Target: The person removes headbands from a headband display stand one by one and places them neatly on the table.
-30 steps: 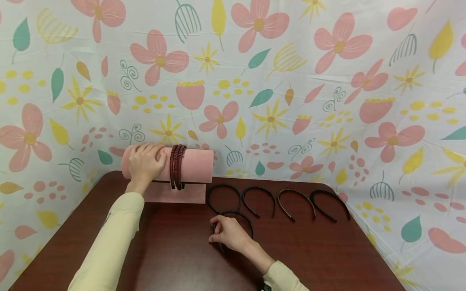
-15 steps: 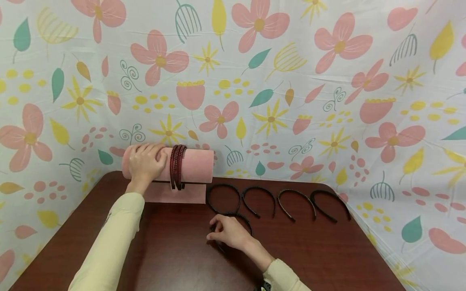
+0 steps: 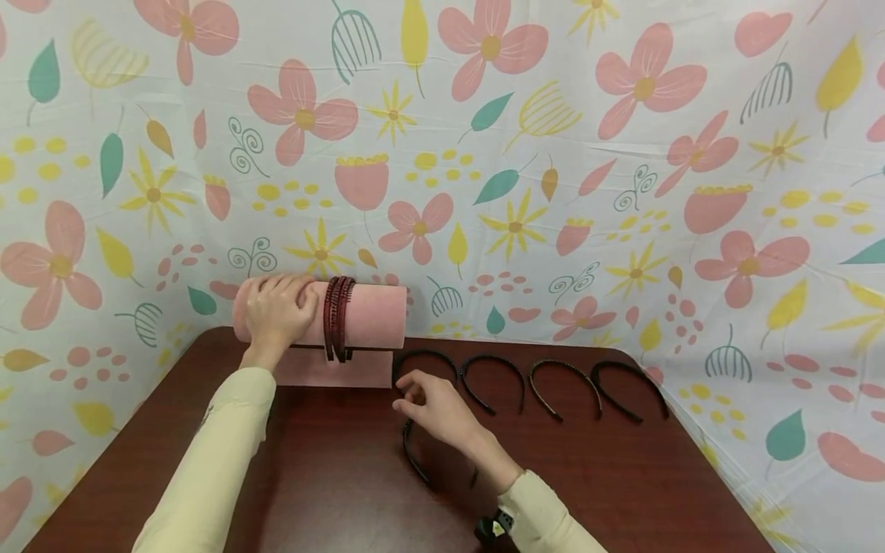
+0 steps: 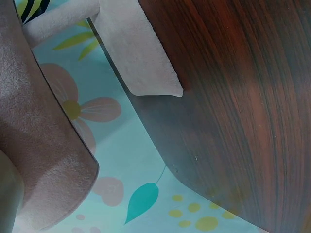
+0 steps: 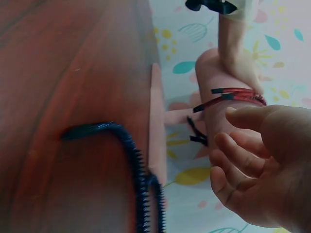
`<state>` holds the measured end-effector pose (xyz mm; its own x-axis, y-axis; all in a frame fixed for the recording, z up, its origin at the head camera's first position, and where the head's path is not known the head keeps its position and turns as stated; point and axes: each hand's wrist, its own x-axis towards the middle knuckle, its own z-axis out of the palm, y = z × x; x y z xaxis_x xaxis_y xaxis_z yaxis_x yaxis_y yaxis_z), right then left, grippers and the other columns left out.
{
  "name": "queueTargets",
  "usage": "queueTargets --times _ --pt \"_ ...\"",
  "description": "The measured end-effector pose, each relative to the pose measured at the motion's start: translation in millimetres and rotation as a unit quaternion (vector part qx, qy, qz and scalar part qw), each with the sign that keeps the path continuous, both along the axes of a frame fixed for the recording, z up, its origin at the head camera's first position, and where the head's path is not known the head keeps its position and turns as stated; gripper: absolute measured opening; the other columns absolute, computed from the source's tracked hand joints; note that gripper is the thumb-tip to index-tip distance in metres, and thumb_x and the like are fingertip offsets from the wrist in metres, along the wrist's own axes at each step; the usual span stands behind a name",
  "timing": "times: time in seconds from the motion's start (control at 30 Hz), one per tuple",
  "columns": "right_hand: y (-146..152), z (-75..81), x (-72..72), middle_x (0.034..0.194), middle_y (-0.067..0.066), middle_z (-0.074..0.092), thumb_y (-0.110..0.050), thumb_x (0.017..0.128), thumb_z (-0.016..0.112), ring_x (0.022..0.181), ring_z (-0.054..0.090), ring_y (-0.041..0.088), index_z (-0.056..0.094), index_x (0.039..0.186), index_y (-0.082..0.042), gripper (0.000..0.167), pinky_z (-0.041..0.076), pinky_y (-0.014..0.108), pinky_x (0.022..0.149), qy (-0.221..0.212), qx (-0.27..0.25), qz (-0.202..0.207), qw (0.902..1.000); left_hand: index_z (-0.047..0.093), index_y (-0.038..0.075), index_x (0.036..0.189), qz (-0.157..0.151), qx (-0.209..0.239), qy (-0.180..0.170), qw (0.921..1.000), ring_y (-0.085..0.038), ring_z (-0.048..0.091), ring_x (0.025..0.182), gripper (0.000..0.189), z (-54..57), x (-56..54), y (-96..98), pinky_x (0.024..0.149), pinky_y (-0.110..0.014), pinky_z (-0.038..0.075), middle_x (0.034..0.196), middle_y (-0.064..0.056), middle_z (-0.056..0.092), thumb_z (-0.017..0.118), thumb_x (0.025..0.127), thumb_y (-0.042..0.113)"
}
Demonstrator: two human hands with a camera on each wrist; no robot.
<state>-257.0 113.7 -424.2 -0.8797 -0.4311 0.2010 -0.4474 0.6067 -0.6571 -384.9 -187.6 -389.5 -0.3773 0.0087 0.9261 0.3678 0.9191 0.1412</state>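
My left hand [image 3: 280, 311] grips the left end of a pink padded roll of a headband stand [image 3: 376, 315], with fingers laid over its top. Dark red headbands [image 3: 335, 326] with toothed edges sit side by side around the roll. In the left wrist view, the plush roll [image 4: 43, 111] and its base [image 4: 138, 53] show, but the hand is out of sight. My right hand [image 3: 442, 411] hangs over a black headband [image 3: 412, 457] on the table, partly covering it. The right wrist view shows that hand [image 5: 267, 165] with loosely bent fingers and nothing between them, apart from the headband [image 5: 138, 179].
Behind my right hand, several dark headbands lie in a row, including a black one [image 3: 491, 357], a gold-toned one [image 3: 549, 363] and a plain black one [image 3: 625, 365]. The brown table [image 3: 332, 476] has a flower-print curtain [image 3: 525, 153] behind it.
My right hand has let go of the black headband and lifted up and away from it. The headband stays on the table. My left hand keeps its place on the stand.
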Motion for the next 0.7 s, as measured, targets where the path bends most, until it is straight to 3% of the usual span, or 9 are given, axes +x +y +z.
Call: queueTargets --times 0.27,0.5,0.7 --pt "-23.8 21.6 -7.7 0.095 -0.007 0.07 -0.03 0.096 0.064 0.08 0.065 0.007 0.062 0.123 -0.019 0.029 0.049 0.023 0.065 0.04 -0.02 0.003 0.999 0.078 0.013 0.1 0.003 -0.003 0.002 1.0 -0.032 0.07 0.097 0.039 -1.9 -2.4 -1.7 0.096 -0.052 0.047 0.102 -0.007 0.077 0.047 0.089 0.035" --pt "-47.7 31.0 -17.9 0.099 -0.005 0.07 -0.028 0.096 0.064 0.081 0.065 0.009 0.062 0.123 -0.019 0.028 0.052 0.022 0.064 0.045 -0.045 -0.002 0.998 0.078 0.013 0.097 0.003 -0.005 0.021 0.9998 -0.03 0.07 0.094 0.038 -2.6 -3.3 -0.7 0.094 -0.051 0.049 0.099 -0.006 0.077 0.048 0.089 0.034" --pt "-66.8 36.0 -24.4 0.102 -0.002 0.07 -0.025 0.095 0.066 0.085 0.066 0.008 0.064 0.123 -0.013 0.03 0.054 0.021 0.071 0.06 -0.065 -0.001 0.9961 0.077 0.013 0.101 0.012 -0.016 -0.002 0.9998 -0.032 0.07 0.097 0.04 -0.1 0.6 -0.3 0.096 -0.052 0.048 0.103 -0.008 0.077 0.045 0.091 0.035"
